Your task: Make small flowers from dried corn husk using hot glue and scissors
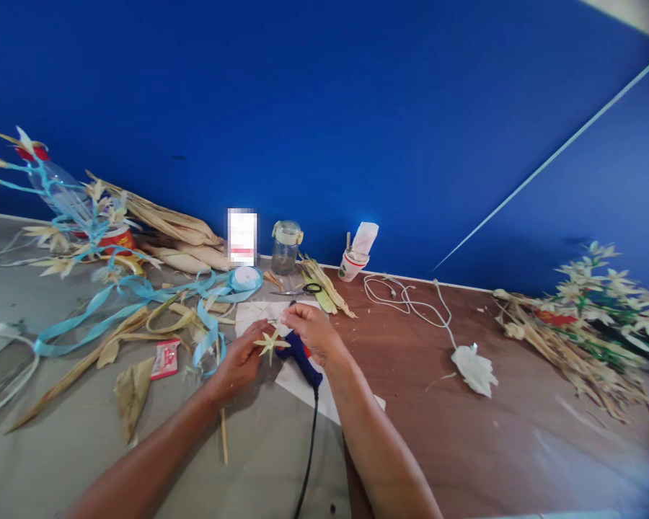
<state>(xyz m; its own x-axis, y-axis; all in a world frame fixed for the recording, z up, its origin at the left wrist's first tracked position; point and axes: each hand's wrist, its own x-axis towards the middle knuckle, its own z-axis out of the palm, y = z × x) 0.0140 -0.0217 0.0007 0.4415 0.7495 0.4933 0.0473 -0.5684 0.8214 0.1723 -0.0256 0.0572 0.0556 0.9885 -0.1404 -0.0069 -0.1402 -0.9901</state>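
Observation:
My left hand [243, 366] is closed on a pale star-shaped flower [271, 346], whose petals look like dried husk. Just beside it, my right hand [312, 330] pinches with thumb and fingers at a small pale bit above the flower, too small to make out. Under my right hand lies a blue glue gun [304, 366] with a red part, its dark cord running toward me. White paper [321, 400] is spread beneath the gun. Thin wire-like strands [267, 314] lie on the paper past my fingers.
Light blue ribbon [94, 317], dried husks [116, 339] and a red packet [165, 359] lie to the left. Behind stand a lidded jar [285, 249] and a cup [352, 267], near scissors [303, 290]. At right are a white cable [438, 317], crumpled tissue [474, 369] and white flowers [608, 295].

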